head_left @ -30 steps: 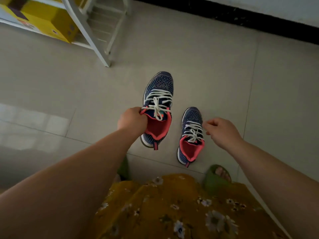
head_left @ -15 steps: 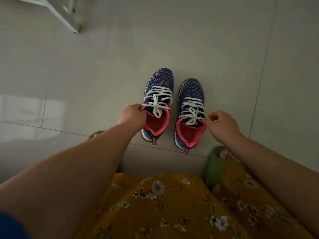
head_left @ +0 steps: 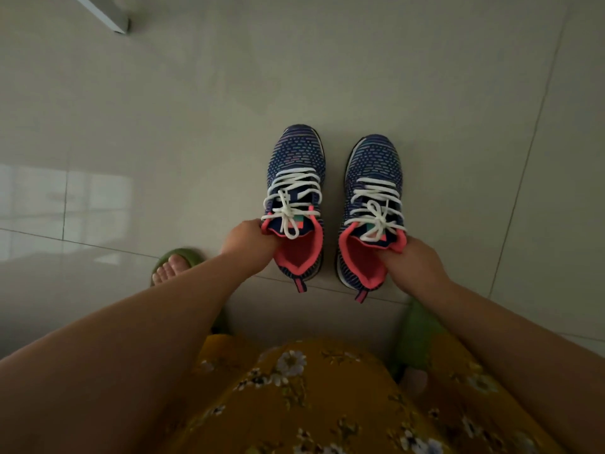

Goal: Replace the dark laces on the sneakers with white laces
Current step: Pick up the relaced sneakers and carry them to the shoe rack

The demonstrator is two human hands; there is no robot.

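Note:
Two blue knit sneakers with coral linings stand side by side on the tiled floor, toes pointing away from me. The left sneaker [head_left: 296, 165] and the right sneaker [head_left: 373, 172] both carry white laces [head_left: 291, 204] tied in bows. My left hand [head_left: 250, 240] grips the left sneaker's collar at its left edge. My right hand [head_left: 414, 263] grips the right sneaker's collar at its right edge. No dark laces are in view.
Pale glossy floor tiles [head_left: 163, 109] spread all around. A white metal frame leg [head_left: 108, 14] touches the floor at the top left. My feet in green slippers [head_left: 178, 260] stand just behind the sneakers, above my yellow floral skirt [head_left: 327, 404].
My right hand took hold of the right sneaker's collar and both sneakers now stand level, side by side. The camera tilted down, so the shelf and yellow box left the view.

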